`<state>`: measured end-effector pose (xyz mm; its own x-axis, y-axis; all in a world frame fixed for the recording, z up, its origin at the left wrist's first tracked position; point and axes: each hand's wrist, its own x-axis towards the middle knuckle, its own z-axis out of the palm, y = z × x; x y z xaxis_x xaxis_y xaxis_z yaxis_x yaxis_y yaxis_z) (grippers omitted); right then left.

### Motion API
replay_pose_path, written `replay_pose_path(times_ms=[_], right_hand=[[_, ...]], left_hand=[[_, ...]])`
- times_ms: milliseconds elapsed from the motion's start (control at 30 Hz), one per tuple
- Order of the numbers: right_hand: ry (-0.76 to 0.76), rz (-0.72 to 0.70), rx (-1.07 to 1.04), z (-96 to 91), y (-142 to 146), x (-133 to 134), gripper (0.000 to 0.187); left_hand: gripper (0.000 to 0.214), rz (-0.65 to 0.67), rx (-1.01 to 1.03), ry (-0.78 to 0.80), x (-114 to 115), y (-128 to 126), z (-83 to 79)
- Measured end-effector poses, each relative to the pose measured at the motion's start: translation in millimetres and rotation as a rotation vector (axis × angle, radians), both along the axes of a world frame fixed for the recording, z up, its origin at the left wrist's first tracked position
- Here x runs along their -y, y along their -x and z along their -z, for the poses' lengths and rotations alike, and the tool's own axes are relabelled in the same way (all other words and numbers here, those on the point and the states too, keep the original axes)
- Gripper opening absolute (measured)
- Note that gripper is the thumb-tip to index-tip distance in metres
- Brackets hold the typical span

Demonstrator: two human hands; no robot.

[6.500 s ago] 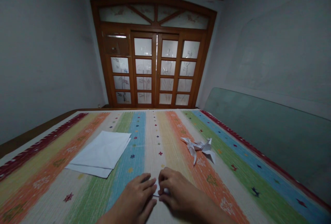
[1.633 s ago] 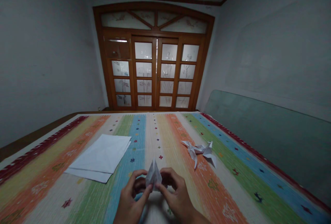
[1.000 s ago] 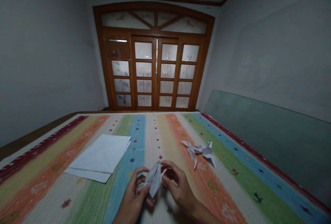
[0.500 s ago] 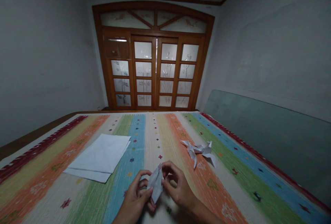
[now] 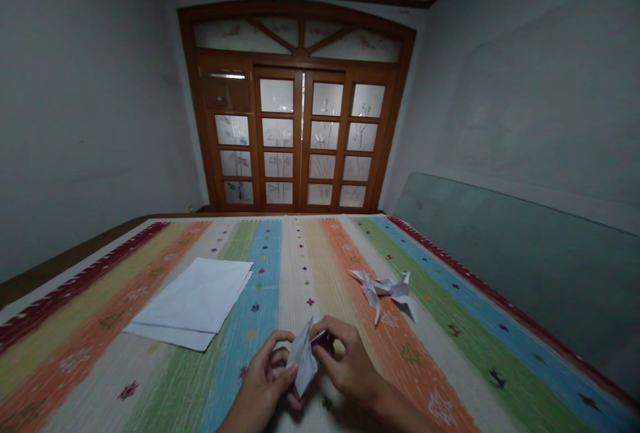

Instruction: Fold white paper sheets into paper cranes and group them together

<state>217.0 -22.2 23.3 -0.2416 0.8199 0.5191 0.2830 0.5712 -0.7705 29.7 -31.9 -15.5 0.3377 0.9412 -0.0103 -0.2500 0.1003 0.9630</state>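
Note:
A small folded white paper [image 5: 303, 361], narrow and pointed at its top, stands tilted between my hands near the front of the table. My left hand [image 5: 267, 376] pinches its lower left side, thumb in front and fingers curled behind. From the right, my right hand [image 5: 347, 356] has its thumb and bent forefinger closed on a flap at the paper's edge. Part of that flap is hidden by the fingers. Beyond my right hand lie folded paper cranes [image 5: 385, 289], close together; they look like two.
Flat white paper sheets [image 5: 195, 299] lie stacked at the left. A striped, multicoloured cloth [image 5: 310, 253] covers the table. Along the right side runs a pale green padded backrest [image 5: 500, 233]. Wooden doors with glass panes [image 5: 303, 139] stand at the far end.
The folded paper has turned slightly, and its pointed tip now shows free above the fingers. My right hand's fingers have shifted a little lower along its right edge.

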Motion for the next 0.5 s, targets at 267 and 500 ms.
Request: replay_pose_path(times_ms=[267, 500], right_hand=[[-0.094, -0.015, 0.114, -9.4, -6.1, 0.8, 0.017], [-0.169, 0.027, 0.312, -9.6, -8.9, 3.9, 0.027]], left_hand=[[0.067, -0.028, 0.022, -0.002, 2.9, -2.1, -2.9], [0.066, -0.078, 0.041, 0.012, 4.7, -4.1, -2.3]])
